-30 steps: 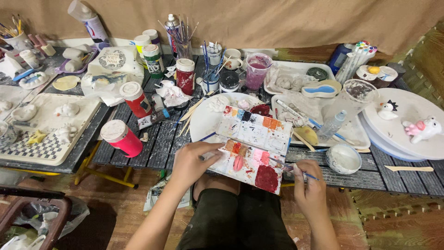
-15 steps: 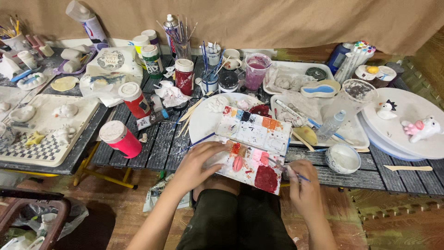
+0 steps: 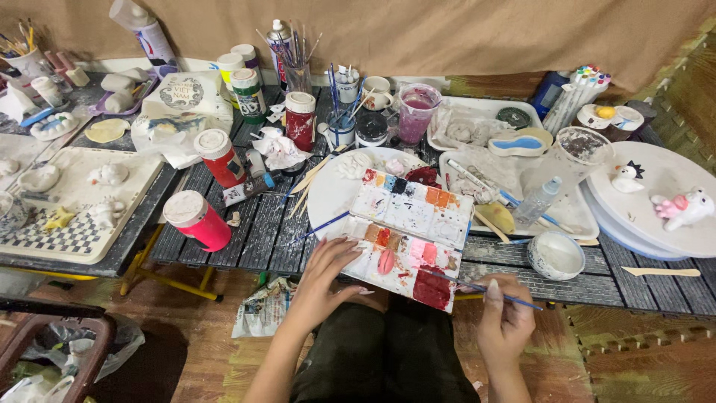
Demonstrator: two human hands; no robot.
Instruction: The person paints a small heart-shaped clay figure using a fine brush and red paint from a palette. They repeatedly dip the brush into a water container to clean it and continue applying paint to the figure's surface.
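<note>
A white paint palette (image 3: 409,231) with orange, red and pink patches lies at the near edge of the dark slatted table (image 3: 257,224), over my lap. My left hand (image 3: 326,277) rests on its left near corner, fingers spread against the edge. My right hand (image 3: 503,317) grips a thin blue-handled paintbrush (image 3: 481,286), whose tip points left onto the dark red paint at the palette's near right corner. A second blue brush (image 3: 319,227) lies beside the palette on the left.
Red paint bottles (image 3: 198,219) stand at the left. A small white bowl (image 3: 556,254) sits right of the palette. White trays with plaster figures (image 3: 675,209) fill the right side. Cups of brushes (image 3: 297,63) line the back. A moulded tray (image 3: 67,209) covers the left table.
My right hand has shifted slightly and the brush tip now reaches the red paint on the palette. My left hand stays on the palette's left edge.
</note>
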